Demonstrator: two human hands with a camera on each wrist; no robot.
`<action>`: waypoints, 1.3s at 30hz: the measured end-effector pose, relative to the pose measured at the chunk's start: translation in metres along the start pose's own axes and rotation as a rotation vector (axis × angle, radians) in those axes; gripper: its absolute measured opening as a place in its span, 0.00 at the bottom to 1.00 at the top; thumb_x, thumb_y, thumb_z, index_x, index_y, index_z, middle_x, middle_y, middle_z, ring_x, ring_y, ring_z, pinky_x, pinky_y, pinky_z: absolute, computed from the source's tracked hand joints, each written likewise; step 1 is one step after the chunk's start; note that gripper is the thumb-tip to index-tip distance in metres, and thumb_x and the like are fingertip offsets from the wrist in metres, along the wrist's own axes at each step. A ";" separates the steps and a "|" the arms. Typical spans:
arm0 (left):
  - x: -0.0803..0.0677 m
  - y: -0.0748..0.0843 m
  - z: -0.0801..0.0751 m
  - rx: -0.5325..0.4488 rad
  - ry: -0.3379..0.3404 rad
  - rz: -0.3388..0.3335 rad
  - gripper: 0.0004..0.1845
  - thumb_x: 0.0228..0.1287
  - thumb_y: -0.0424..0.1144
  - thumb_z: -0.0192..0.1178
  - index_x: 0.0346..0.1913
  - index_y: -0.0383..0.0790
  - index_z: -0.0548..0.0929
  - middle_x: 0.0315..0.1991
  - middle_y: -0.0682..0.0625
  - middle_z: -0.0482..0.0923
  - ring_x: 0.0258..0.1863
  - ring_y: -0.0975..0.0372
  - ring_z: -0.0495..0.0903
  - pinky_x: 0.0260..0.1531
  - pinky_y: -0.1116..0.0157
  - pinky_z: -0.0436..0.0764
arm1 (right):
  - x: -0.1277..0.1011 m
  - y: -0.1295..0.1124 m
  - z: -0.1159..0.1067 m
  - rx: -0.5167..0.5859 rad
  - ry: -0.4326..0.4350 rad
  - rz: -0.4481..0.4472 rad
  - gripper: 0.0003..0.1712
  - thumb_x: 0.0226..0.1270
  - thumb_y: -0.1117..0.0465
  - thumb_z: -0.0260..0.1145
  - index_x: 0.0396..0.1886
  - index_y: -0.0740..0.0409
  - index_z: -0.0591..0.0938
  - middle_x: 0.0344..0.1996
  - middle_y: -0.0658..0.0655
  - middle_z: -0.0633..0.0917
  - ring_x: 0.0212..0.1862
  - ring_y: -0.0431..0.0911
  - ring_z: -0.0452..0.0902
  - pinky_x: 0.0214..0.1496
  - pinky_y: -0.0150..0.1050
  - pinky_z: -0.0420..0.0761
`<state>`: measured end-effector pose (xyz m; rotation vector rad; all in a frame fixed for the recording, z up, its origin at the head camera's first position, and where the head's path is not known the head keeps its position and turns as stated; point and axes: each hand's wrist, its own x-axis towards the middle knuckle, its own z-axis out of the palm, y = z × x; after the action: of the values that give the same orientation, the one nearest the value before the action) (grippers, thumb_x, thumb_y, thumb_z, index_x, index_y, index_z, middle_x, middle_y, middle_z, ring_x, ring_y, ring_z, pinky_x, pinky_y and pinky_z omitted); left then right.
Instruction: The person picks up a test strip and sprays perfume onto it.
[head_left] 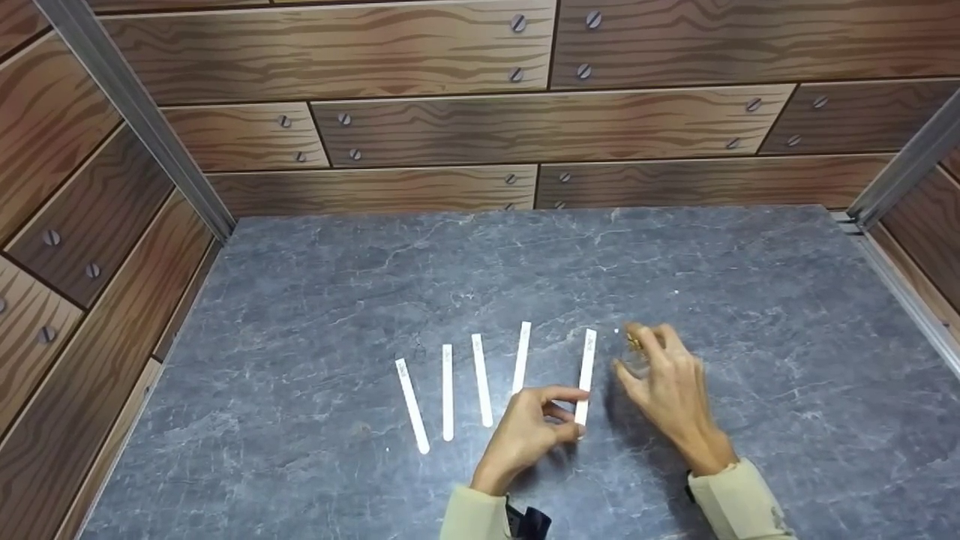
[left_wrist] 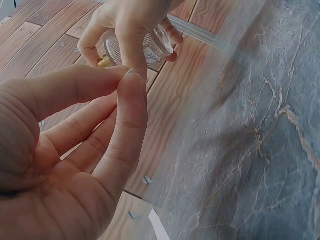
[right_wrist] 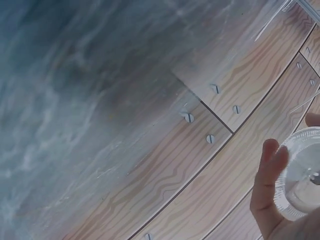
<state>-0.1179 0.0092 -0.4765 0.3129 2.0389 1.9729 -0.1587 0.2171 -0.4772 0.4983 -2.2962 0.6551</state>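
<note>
Your right hand [head_left: 667, 382] was wrapped around a small clear glass bottle [left_wrist: 137, 47] with ribbed sides and a gold-coloured neck, fingers and thumb curled about it. You held it just above the grey stone-patterned table [head_left: 750, 300], to the right of a row of five white paper strips. From the head camera the bottle was mostly hidden behind your fingers, with only a glint of gold showing near the fingertips. The left wrist camera showed it plainly, lying sideways in your grip, and the right wrist camera caught its round clear base [right_wrist: 302, 175] beside your fingers.

Your left hand [head_left: 529, 435] sat close beside the right one, fingers curled in, with the thumb and forefinger meeting at the near end of the rightmost strip [head_left: 586, 375]. Whether you were actually pinching that strip or only touching it I could not tell; the left wrist camera showed thumb and fingertips pressed together, with no paper plainly between them.

The other four strips [head_left: 465, 386] lay flat on the table to the left, slightly fanned and apart from one another. Wood-grain panels [head_left: 420, 135] with screw heads walled in the table at the back and both sides.
</note>
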 end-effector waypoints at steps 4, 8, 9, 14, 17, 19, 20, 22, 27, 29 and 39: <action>0.000 0.000 0.000 0.001 -0.003 0.000 0.22 0.53 0.18 0.64 0.53 0.28 0.85 0.49 0.48 0.85 0.33 0.61 0.85 0.32 0.70 0.84 | -0.001 0.000 0.000 -0.011 -0.022 -0.005 0.27 0.42 0.72 0.79 0.46 0.65 0.80 0.31 0.62 0.79 0.19 0.49 0.75 0.14 0.40 0.75; 0.000 0.001 -0.001 0.003 -0.004 -0.012 0.22 0.54 0.18 0.65 0.54 0.29 0.86 0.49 0.49 0.85 0.33 0.62 0.85 0.31 0.68 0.84 | -0.001 0.000 0.000 -0.009 -0.044 0.005 0.27 0.42 0.73 0.77 0.46 0.65 0.80 0.32 0.62 0.79 0.19 0.48 0.74 0.14 0.40 0.74; 0.000 0.001 -0.001 0.004 -0.003 -0.013 0.22 0.54 0.18 0.65 0.54 0.30 0.86 0.49 0.49 0.85 0.32 0.63 0.85 0.31 0.68 0.84 | -0.001 0.000 0.000 -0.008 -0.047 0.008 0.27 0.42 0.73 0.77 0.46 0.64 0.80 0.33 0.62 0.79 0.19 0.48 0.73 0.15 0.40 0.74; 0.000 0.001 0.000 0.005 0.000 -0.013 0.22 0.53 0.18 0.67 0.53 0.30 0.86 0.48 0.49 0.85 0.33 0.65 0.84 0.31 0.69 0.84 | -0.001 0.000 -0.001 -0.011 -0.063 0.015 0.27 0.42 0.73 0.77 0.45 0.63 0.80 0.33 0.63 0.79 0.19 0.48 0.73 0.15 0.43 0.75; 0.000 0.000 0.000 0.000 -0.001 -0.014 0.22 0.53 0.18 0.67 0.53 0.30 0.86 0.49 0.49 0.85 0.33 0.65 0.84 0.31 0.69 0.84 | -0.001 -0.001 -0.002 -0.009 -0.069 0.020 0.27 0.42 0.73 0.78 0.45 0.63 0.79 0.33 0.63 0.79 0.20 0.50 0.74 0.16 0.45 0.76; 0.000 0.000 0.000 -0.007 -0.003 -0.016 0.22 0.53 0.19 0.67 0.53 0.29 0.86 0.48 0.49 0.86 0.34 0.63 0.85 0.31 0.69 0.84 | -0.001 -0.001 -0.002 -0.007 -0.070 0.025 0.26 0.42 0.73 0.78 0.44 0.63 0.79 0.33 0.64 0.79 0.20 0.52 0.76 0.17 0.46 0.77; 0.000 -0.001 0.000 -0.006 -0.003 -0.013 0.22 0.53 0.19 0.67 0.53 0.29 0.86 0.48 0.49 0.86 0.34 0.62 0.85 0.32 0.69 0.84 | -0.001 -0.001 -0.002 -0.006 -0.070 0.029 0.26 0.43 0.73 0.78 0.44 0.63 0.79 0.33 0.64 0.79 0.20 0.52 0.76 0.17 0.47 0.78; 0.000 -0.001 0.000 -0.007 -0.004 -0.008 0.22 0.53 0.19 0.67 0.53 0.29 0.86 0.48 0.48 0.86 0.34 0.61 0.86 0.32 0.70 0.84 | -0.001 -0.002 -0.002 -0.007 -0.072 0.036 0.26 0.43 0.73 0.78 0.45 0.64 0.79 0.34 0.64 0.80 0.21 0.54 0.77 0.17 0.48 0.79; 0.001 -0.001 0.001 -0.011 -0.006 -0.001 0.21 0.54 0.20 0.66 0.53 0.28 0.86 0.49 0.47 0.86 0.33 0.60 0.86 0.32 0.70 0.84 | 0.001 -0.003 -0.003 -0.011 -0.075 0.040 0.26 0.43 0.73 0.79 0.45 0.64 0.79 0.34 0.64 0.80 0.21 0.54 0.78 0.16 0.46 0.78; 0.001 -0.001 0.001 -0.010 -0.004 -0.001 0.21 0.53 0.20 0.67 0.53 0.28 0.85 0.49 0.47 0.86 0.33 0.60 0.86 0.32 0.70 0.84 | 0.001 -0.003 -0.003 -0.013 -0.069 0.036 0.26 0.43 0.73 0.79 0.45 0.65 0.79 0.33 0.64 0.80 0.21 0.54 0.78 0.16 0.46 0.78; 0.002 -0.002 0.000 0.006 0.000 -0.023 0.23 0.51 0.17 0.67 0.54 0.29 0.86 0.48 0.49 0.85 0.34 0.63 0.85 0.33 0.68 0.85 | 0.001 -0.004 -0.003 0.016 -0.039 0.067 0.29 0.43 0.70 0.81 0.48 0.64 0.80 0.30 0.61 0.79 0.23 0.50 0.75 0.21 0.48 0.77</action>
<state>-0.1200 0.0097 -0.4788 0.2889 2.0399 1.9537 -0.1561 0.2158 -0.4735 0.4468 -2.3542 0.7029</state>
